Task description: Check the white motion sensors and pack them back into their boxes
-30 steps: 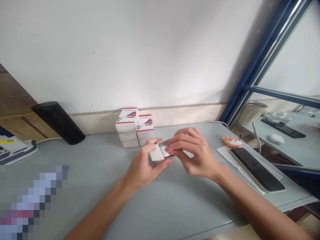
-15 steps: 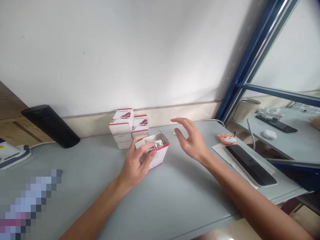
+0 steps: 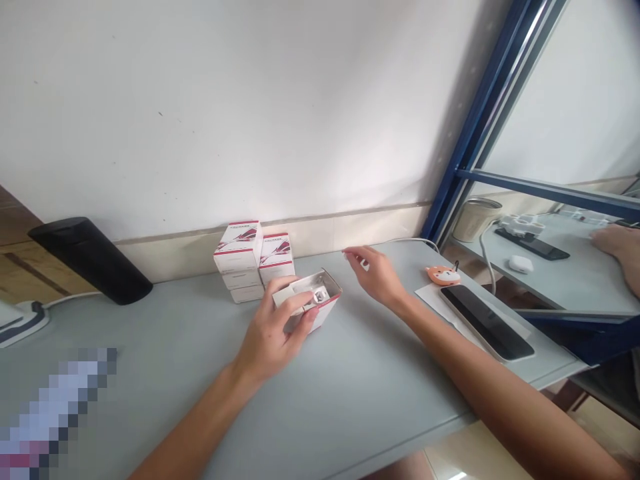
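My left hand (image 3: 273, 327) is closed around an open white box (image 3: 327, 310) with red edging, tilted on the desk, its thumb and a finger at the rim. Inside the box, a small round white and metallic part (image 3: 321, 295) shows. To the right of the box, my right hand (image 3: 373, 273) is bent with its fingertips together. A small white piece (image 3: 365, 265) shows in the gap between its thumb and fingers; its shape is mostly hidden. Behind my left hand, closed white and red boxes (image 3: 239, 250) stand stacked against the wall.
A black cylinder (image 3: 93, 260) leans at the left. On the right lie an orange animal-shaped item (image 3: 443, 274) and a phone (image 3: 487, 322) over white paper. Beyond the blue frame (image 3: 470, 133) are a cup (image 3: 476, 220) and another person's hand (image 3: 617, 243). A blurred patch covers the lower left.
My right hand's fingers have come together from a spread pose, around where a small white piece lay. The view has shifted a little; my left hand still holds the box.
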{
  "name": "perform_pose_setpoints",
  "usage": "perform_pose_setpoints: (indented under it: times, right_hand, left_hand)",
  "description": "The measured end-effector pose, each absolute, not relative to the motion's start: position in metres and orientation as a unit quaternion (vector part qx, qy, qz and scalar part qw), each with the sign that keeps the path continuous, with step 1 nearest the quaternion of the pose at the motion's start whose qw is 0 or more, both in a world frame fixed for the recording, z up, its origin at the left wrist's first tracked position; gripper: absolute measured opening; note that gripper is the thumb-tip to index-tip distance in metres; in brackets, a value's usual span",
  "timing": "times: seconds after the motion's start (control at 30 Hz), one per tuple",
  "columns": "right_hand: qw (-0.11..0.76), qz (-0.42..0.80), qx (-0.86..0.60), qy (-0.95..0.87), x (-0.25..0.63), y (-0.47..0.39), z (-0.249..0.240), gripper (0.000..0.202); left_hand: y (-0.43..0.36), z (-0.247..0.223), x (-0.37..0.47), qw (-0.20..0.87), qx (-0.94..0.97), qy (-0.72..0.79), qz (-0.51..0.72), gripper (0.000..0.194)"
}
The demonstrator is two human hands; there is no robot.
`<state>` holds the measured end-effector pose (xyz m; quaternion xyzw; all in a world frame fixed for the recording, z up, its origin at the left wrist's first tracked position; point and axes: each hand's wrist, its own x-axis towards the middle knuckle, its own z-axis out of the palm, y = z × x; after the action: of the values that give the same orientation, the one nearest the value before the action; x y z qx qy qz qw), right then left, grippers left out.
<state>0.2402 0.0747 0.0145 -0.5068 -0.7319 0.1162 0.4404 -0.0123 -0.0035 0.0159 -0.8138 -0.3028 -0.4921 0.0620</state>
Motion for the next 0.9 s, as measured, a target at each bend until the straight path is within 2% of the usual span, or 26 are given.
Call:
perform_pose_setpoints:
  times: [0.1,0.17,0.23,0.43,0.57,0.67,0.73,0.77,0.8,0.87,0.9]
  right_hand:
    - [0.561,0.108,-0.385,-0.725,0.229,0.042,0.046,0.019]
    - [0.584,0.072,-0.309,-0.747,0.221,0.018,0.063,0.009]
    - [0.586,0.044,-0.245,-0.772,0.214,0.001,0.071,0.007]
    - [0.537,0.000,-0.291,-0.792,0.196,0.001,0.047,0.012]
    - [0.598,-0.066,-0.358,-0.714,0.187,0.014,0.034,0.017]
    - [0.616,-0.052,-0.328,-0.715,0.201,0.011,0.043,0.011]
    - [0.519,0.035,-0.311,-0.795,0.220,0.000,0.052,0.009]
    - [0.423,0.088,-0.309,-0.847,0.231,-0.009,0.054,0.009]
    - [0.329,0.119,-0.319,-0.881,0.240,-0.020,0.053,0.015]
    - [0.234,0.127,-0.343,-0.901,0.255,-0.041,0.042,0.036]
    - [0.208,0.131,-0.347,-0.905,0.259,-0.050,0.033,0.038]
  left_hand:
    - [-0.005,0.018,-0.011,0.068,-0.818,-0.296,-0.489,0.032]
    - [-0.007,0.019,-0.010,0.068,-0.818,-0.297,-0.487,0.033]
    - [-0.008,0.019,-0.009,0.065,-0.820,-0.296,-0.485,0.033]
    - [-0.010,0.018,-0.004,0.081,-0.807,-0.317,-0.491,0.030]
    - [-0.005,0.013,0.001,0.101,-0.763,-0.352,-0.532,0.022]
    - [0.001,0.009,0.001,0.100,-0.742,-0.366,-0.552,0.018]
    - [0.003,0.007,-0.002,0.091,-0.743,-0.369,-0.551,0.019]
    - [0.004,0.006,-0.004,0.087,-0.745,-0.366,-0.550,0.019]
    - [0.004,0.006,-0.005,0.086,-0.748,-0.362,-0.550,0.019]
    - [0.004,0.005,-0.007,0.084,-0.753,-0.354,-0.548,0.019]
    - [0.004,0.005,-0.007,0.084,-0.756,-0.351,-0.546,0.019]
